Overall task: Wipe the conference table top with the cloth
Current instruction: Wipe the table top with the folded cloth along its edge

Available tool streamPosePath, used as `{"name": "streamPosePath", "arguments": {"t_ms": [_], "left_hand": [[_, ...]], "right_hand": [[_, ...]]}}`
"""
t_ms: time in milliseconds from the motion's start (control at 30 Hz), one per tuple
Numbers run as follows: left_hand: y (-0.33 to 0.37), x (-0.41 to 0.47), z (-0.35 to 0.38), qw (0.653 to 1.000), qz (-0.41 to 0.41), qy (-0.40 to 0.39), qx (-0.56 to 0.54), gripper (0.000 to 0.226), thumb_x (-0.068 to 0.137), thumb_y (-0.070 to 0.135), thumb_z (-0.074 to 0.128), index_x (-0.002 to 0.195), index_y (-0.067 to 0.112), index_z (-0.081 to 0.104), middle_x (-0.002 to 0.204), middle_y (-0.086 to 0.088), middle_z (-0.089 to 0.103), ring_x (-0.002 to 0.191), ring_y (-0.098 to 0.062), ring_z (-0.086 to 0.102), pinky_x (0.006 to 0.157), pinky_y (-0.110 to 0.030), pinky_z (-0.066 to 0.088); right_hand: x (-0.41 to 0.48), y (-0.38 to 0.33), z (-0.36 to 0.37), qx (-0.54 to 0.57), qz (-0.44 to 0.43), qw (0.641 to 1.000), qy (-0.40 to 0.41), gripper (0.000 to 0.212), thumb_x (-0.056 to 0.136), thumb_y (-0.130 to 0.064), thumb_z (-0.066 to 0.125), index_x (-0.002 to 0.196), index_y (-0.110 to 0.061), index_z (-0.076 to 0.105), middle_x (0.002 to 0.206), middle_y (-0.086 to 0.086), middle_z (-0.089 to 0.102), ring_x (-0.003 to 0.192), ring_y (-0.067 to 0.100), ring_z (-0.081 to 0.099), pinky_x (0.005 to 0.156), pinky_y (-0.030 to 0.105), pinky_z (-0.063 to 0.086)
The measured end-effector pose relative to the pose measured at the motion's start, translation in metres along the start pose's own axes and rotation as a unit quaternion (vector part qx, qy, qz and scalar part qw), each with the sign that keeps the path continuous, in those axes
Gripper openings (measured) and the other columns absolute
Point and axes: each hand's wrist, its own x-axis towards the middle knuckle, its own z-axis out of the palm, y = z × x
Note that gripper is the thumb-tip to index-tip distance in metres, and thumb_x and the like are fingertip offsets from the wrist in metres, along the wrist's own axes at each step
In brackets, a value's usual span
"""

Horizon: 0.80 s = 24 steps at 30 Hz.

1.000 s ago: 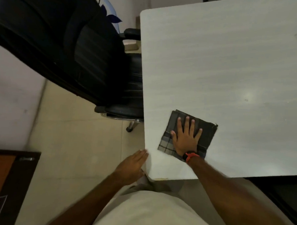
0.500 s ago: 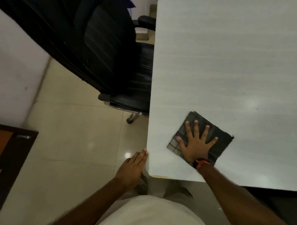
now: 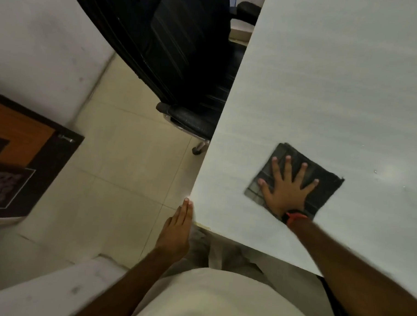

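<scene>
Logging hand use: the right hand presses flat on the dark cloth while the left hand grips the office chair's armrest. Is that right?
Not the left hand: in the head view it lies with straight fingers beside the near corner of the table, off the office chair. The right hand does press flat on the dark cloth.

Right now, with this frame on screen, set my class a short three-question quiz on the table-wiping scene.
1. True or false: the right hand lies flat on the cloth, fingers spread.
2. What stands beside the table? A) a black office chair B) a wooden stool C) a bin
3. Fill in: the left hand, fingers straight, sits at the table's near ____.
Key: 1 true; 2 A; 3 corner.
</scene>
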Motion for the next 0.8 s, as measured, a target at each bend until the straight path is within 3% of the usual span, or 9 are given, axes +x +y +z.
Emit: {"name": "streamPosePath", "arguments": {"t_ms": [67, 133, 233, 333, 433, 500, 600, 700, 800], "left_hand": [[0.005, -0.001, 0.001, 1.0, -0.007, -0.002, -0.001, 0.089, 0.095, 0.007, 0.047, 0.153, 0.008, -0.02, 0.163, -0.008, -0.024, 0.153, -0.023, -0.011, 0.123, -0.034, 0.009], [0.005, -0.001, -0.002, 1.0, -0.01, -0.012, -0.003, 0.088, 0.096, 0.009, 0.047, 0.153, 0.008, -0.019, 0.163, -0.008, -0.023, 0.153, -0.023, -0.011, 0.124, -0.034, 0.009], [0.005, -0.002, -0.011, 0.999, -0.001, -0.037, -0.007, 0.08, 0.095, 0.031, 0.031, 0.154, 0.008, -0.017, 0.163, -0.006, -0.022, 0.153, -0.022, -0.011, 0.124, -0.034, 0.007], [0.005, -0.005, -0.019, 0.999, 0.008, -0.044, -0.001, 0.081, 0.089, 0.042, 0.018, 0.155, 0.009, -0.016, 0.164, -0.005, -0.021, 0.153, -0.02, -0.012, 0.123, -0.033, 0.005], [0.002, -0.006, -0.017, 0.999, 0.002, -0.04, -0.003, 0.073, 0.099, 0.034, 0.026, 0.155, 0.01, -0.014, 0.164, -0.004, -0.019, 0.153, -0.019, -0.012, 0.124, -0.034, 0.005], [-0.001, -0.007, -0.012, 1.0, 0.004, -0.03, -0.006, 0.072, 0.101, 0.02, 0.033, 0.156, 0.01, -0.013, 0.165, -0.004, -0.017, 0.153, -0.019, -0.011, 0.123, -0.031, 0.006], [-0.006, -0.006, -0.006, 0.999, 0.017, -0.019, -0.025, 0.076, 0.1, 0.012, 0.039, 0.155, 0.009, -0.013, 0.164, -0.004, -0.017, 0.153, -0.018, -0.01, 0.121, -0.025, 0.011], [-0.01, -0.004, -0.004, 0.998, 0.025, -0.023, -0.054, 0.08, 0.099, 0.012, 0.043, 0.155, 0.011, -0.013, 0.164, -0.003, -0.018, 0.153, -0.017, -0.008, 0.122, -0.026, 0.012], [-0.013, -0.005, -0.005, 0.997, 0.028, -0.038, -0.062, 0.077, 0.098, 0.05, 0.024, 0.155, 0.013, -0.013, 0.16, 0.002, -0.022, 0.153, -0.015, -0.009, 0.125, -0.031, 0.011]], "right_hand": [[-0.012, -0.043, 0.013, -0.019, -0.104, 0.994, -0.024, 0.084, 0.09, -0.081, 0.021, 0.161, -0.042, 0.0, 0.171, 0.001, -0.002, 0.153, 0.047, -0.007, 0.107, 0.082, -0.012], [-0.038, -0.062, 0.03, -0.065, -0.263, 0.962, -0.047, 0.082, 0.09, -0.082, 0.022, 0.161, -0.043, 0.005, 0.17, 0.001, 0.008, 0.153, 0.045, -0.002, 0.108, 0.085, 0.0], [-0.038, -0.026, 0.026, -0.101, -0.4, 0.91, -0.044, 0.08, 0.09, -0.082, 0.028, 0.16, -0.046, 0.008, 0.17, -0.003, 0.013, 0.155, 0.04, 0.006, 0.108, 0.082, 0.011], [0.007, 0.021, 0.003, -0.103, -0.296, 0.949, -0.015, 0.079, 0.089, -0.084, 0.02, 0.158, -0.051, 0.0, 0.171, -0.006, 0.004, 0.156, 0.036, -0.001, 0.11, 0.081, 0.008], [0.048, 0.03, -0.013, -0.05, -0.131, 0.99, 0.005, 0.081, 0.086, -0.085, 0.017, 0.157, -0.051, -0.004, 0.17, -0.008, -0.005, 0.156, 0.037, -0.006, 0.11, 0.08, -0.002], [0.05, 0.004, -0.015, -0.033, -0.096, 0.995, 0.001, 0.083, 0.087, -0.084, 0.016, 0.159, -0.048, -0.004, 0.17, -0.005, -0.004, 0.155, 0.042, -0.006, 0.108, 0.081, -0.005], [0.016, -0.051, 0.005, -0.062, -0.233, 0.97, -0.04, 0.086, 0.087, -0.084, 0.02, 0.16, -0.043, 0.004, 0.17, 0.002, 0.002, 0.153, 0.048, 0.0, 0.108, 0.085, 0.0], [-0.027, -0.08, 0.028, -0.112, -0.429, 0.893, -0.071, 0.086, 0.087, -0.085, 0.027, 0.161, -0.043, 0.008, 0.17, 0.002, 0.011, 0.153, 0.045, 0.007, 0.11, 0.081, 0.004], [-0.006, -0.069, 0.02, -0.126, -0.481, 0.866, -0.056, 0.084, 0.088, -0.086, 0.023, 0.16, -0.047, 0.004, 0.171, -0.003, 0.006, 0.155, 0.038, 0.001, 0.112, 0.079, 0.002]]}}
